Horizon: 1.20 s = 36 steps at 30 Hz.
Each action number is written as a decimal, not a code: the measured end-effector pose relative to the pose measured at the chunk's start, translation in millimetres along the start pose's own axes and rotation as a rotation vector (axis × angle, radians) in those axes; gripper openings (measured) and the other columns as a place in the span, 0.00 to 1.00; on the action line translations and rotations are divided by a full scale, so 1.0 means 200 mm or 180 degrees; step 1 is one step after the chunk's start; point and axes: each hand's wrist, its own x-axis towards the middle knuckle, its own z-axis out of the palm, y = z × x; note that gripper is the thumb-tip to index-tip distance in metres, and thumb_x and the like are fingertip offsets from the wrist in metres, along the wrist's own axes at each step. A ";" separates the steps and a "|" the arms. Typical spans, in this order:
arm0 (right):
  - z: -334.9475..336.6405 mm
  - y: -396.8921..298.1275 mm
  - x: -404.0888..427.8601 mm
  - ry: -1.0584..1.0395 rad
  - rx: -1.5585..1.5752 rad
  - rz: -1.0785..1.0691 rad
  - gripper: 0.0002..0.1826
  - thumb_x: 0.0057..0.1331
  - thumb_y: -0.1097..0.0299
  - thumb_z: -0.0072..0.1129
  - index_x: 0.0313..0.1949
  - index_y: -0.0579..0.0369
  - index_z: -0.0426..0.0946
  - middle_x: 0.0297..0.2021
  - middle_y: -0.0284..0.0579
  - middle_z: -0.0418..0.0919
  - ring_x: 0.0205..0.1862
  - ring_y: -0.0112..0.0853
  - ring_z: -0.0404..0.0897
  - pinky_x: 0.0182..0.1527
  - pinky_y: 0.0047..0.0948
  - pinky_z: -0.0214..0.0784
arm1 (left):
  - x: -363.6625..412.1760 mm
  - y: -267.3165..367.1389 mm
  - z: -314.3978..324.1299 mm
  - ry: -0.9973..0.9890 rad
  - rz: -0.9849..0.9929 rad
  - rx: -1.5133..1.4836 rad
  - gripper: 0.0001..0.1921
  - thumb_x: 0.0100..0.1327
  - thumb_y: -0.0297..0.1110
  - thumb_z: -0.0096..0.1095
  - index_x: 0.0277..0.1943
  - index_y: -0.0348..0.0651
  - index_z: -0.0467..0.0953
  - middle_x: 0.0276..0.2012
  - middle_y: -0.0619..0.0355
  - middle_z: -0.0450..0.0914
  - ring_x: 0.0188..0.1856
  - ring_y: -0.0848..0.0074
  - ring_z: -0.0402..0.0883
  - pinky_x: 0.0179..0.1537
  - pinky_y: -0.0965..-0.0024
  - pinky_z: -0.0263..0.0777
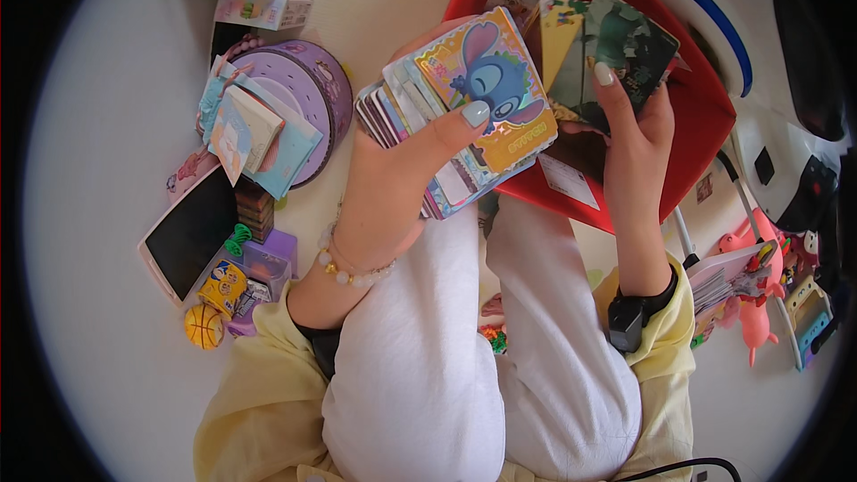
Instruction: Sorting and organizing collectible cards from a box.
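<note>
My left hand (402,174) grips a thick stack of picture cards (495,94), its thumb on top. The uppermost card is orange and shows a blue cartoon creature. To its right, my right hand (636,120) holds a few fanned cards (616,53), dark green ones over a yellow one, with the thumb on their face. Both hands are over the near side of a red open box (699,107), which has a white label on its near wall. Some items lie inside the box, partly hidden by the cards and my right hand.
At left stand a round purple tin (321,87) with packets on it, a dark-screened tablet (194,234), a purple container (274,254) and a small toy basketball (204,326). Small boxes (264,11) lie beyond. Pink toys (753,321) and a rack are at right.
</note>
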 end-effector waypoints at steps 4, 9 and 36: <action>0.04 0.03 -0.04 -0.0592 0.0068 -0.0315 0.15 0.60 0.71 0.53 0.45 0.62 0.65 0.38 0.40 0.75 0.38 0.20 0.73 0.37 0.18 0.68 | 0.02 -0.04 -0.01 -0.0111 0.0226 0.0286 0.25 0.54 0.21 0.56 0.56 0.35 0.60 0.48 0.55 0.71 0.48 0.77 0.71 0.49 0.72 0.67; 0.06 -0.03 -0.04 -0.0737 -0.0449 -0.0131 0.20 0.51 0.74 0.63 0.42 0.64 0.68 0.33 0.40 0.77 0.35 0.21 0.75 0.39 0.20 0.69 | -0.01 -0.02 0.00 0.0065 0.0110 0.0382 0.24 0.55 0.20 0.54 0.56 0.35 0.59 0.47 0.55 0.71 0.48 0.77 0.71 0.49 0.72 0.67; -0.01 -0.02 -0.02 -0.0407 -0.0219 -0.0051 0.16 0.54 0.72 0.61 0.40 0.65 0.69 0.32 0.42 0.77 0.33 0.22 0.76 0.33 0.21 0.71 | -0.03 0.02 -0.04 0.0112 -0.0507 -0.0244 0.25 0.53 0.21 0.53 0.55 0.37 0.61 0.48 0.55 0.71 0.49 0.76 0.71 0.49 0.73 0.67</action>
